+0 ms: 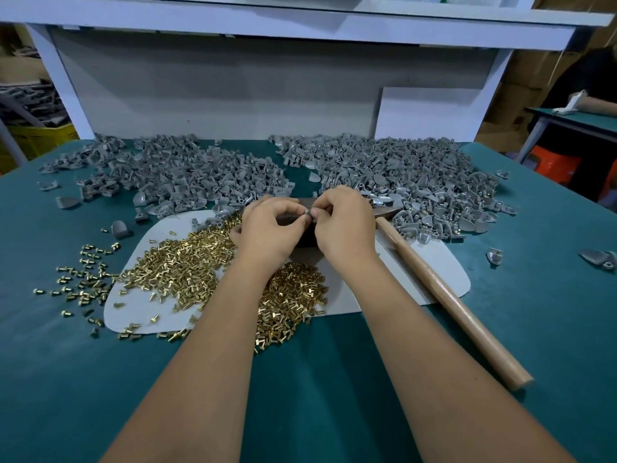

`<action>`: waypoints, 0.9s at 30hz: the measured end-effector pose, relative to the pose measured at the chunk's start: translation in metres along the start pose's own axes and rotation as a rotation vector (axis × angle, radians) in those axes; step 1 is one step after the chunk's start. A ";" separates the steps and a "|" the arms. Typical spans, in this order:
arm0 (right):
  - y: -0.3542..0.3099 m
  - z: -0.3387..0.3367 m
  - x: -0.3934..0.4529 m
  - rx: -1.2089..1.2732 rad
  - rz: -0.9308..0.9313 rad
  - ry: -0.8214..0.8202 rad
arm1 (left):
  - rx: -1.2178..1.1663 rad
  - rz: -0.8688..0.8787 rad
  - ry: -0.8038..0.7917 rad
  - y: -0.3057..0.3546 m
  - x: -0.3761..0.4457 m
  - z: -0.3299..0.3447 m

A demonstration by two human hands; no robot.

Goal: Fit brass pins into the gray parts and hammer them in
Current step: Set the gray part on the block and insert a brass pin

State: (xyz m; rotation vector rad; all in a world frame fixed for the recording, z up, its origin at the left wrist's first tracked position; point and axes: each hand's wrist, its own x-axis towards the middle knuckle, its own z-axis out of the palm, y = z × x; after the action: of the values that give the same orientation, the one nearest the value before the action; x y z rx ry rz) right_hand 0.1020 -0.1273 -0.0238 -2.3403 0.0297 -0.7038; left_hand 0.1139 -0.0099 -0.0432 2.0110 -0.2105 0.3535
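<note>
- At 9 o'clock on your green tabletop [500, 329], loose brass pins [187, 262] spread across a white mat [444, 262].
- At 11 o'clock lies one heap of gray parts [187, 175].
- Near centre, your left hand [267, 228], fingers curled, pinches a small gray piece [307, 213] with your right hand [344, 222], fingertips touching.
- Beneath both hands sits a dark block [305, 237].
- At 1 o'clock lies another gray pile [400, 175].
- At 4 o'clock rests a wooden hammer handle [450, 302].
</note>
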 end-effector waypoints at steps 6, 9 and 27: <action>0.004 0.001 -0.002 0.009 -0.028 0.019 | 0.012 -0.001 0.004 0.001 -0.001 0.000; 0.004 -0.002 -0.001 0.041 -0.022 -0.006 | -0.007 0.004 -0.003 0.002 -0.002 0.000; 0.046 -0.076 -0.034 -0.687 0.314 -0.180 | 0.205 -0.082 0.049 0.007 -0.008 0.001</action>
State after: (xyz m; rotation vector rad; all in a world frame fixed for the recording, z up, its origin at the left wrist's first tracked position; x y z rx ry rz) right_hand 0.0426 -0.2020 -0.0220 -2.9390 0.6334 -0.3498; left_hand 0.1042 -0.0140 -0.0409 2.2029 -0.0627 0.3849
